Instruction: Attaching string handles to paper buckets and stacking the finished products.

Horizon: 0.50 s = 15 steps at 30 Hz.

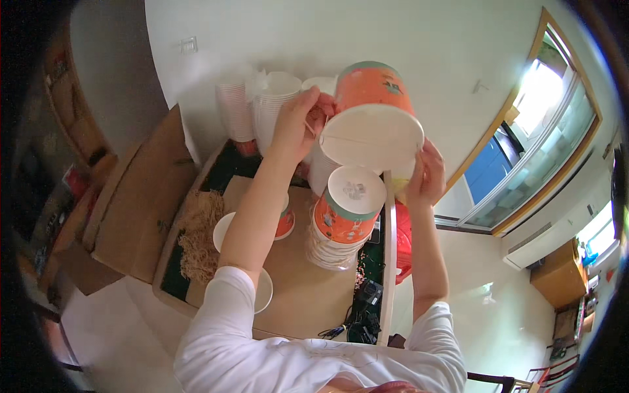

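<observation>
I hold an orange paper bucket (373, 88) with a teal band up in front of me, its wide white end tipped toward me. A thin line crosses that white end. At the bucket's left side my left hand (313, 114) is closed, fingers at its edge; a thin pale strip shows by the palm. My right hand (427, 173) pinches the rim at the right. Below stands an upside-down stack of similar orange paper buckets (347, 219), white base up and several pale rims underneath.
Tall stacks of white paper tubs (272, 108) stand against the wall. On the cardboard-covered table (308, 295) lie shredded packing paper (200, 236), loose white-mouthed tubs (264, 291) and a black adapter with cables (368, 295). An opened cardboard box (141, 203) sits left; a red bag (403, 239) hangs right.
</observation>
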Each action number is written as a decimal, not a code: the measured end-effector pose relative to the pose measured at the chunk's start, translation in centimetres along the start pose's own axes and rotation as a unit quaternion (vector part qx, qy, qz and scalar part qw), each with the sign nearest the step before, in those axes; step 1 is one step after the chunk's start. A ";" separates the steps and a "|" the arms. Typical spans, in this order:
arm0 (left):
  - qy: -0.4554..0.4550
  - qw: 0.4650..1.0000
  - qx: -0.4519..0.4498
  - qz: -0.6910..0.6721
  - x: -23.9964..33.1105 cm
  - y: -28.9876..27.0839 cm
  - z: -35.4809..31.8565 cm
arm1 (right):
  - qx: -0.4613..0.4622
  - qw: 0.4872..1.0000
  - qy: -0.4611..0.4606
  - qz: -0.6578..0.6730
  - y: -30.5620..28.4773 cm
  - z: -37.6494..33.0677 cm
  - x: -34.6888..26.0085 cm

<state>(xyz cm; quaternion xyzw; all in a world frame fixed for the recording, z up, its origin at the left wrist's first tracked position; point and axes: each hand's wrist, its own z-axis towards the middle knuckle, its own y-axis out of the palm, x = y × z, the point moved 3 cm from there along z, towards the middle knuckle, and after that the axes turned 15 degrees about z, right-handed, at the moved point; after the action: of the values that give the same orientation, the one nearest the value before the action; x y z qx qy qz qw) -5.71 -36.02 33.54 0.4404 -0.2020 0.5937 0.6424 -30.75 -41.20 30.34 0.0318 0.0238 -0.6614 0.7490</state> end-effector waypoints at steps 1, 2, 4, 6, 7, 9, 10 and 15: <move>-0.005 1.000 0.005 0.001 -0.1 0.0 -0.5 | 0.019 0.997 -0.026 0.067 -0.3 -0.7 -0.9; -0.008 0.999 -0.016 -0.033 -0.2 0.4 -0.9 | -0.033 0.998 -0.027 0.055 -0.4 -0.6 -1.9; -0.012 0.997 -0.035 -0.068 -1.0 0.4 -0.7 | -0.064 0.996 -0.043 0.050 -0.2 -0.8 -1.2; -0.007 0.986 -0.080 -0.149 -2.3 0.1 0.2 | -0.112 0.991 -0.068 0.023 -0.5 -0.8 -0.3; -0.006 0.986 -0.081 -0.149 -3.0 0.0 0.4 | -0.112 0.991 -0.070 0.024 -1.0 -1.0 0.4; 0.059 0.995 -0.061 -0.050 -4.0 -0.2 0.1 | -0.128 0.988 -0.087 0.011 -1.7 -1.9 1.4; -0.022 1.000 -0.021 0.000 -5.5 -0.4 -0.6 | -0.093 0.977 0.071 0.176 -2.7 -3.3 2.3; -0.036 0.997 -0.068 0.010 -7.7 -0.7 -4.9 | -0.169 0.984 0.062 -0.002 -4.0 -8.5 0.9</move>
<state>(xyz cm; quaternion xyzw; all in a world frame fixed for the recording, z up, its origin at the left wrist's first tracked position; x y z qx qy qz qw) -8.01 -36.55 24.70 0.4145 -0.2691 0.5692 0.6571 -34.53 -41.91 21.75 -0.0543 0.1812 -0.6459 0.7396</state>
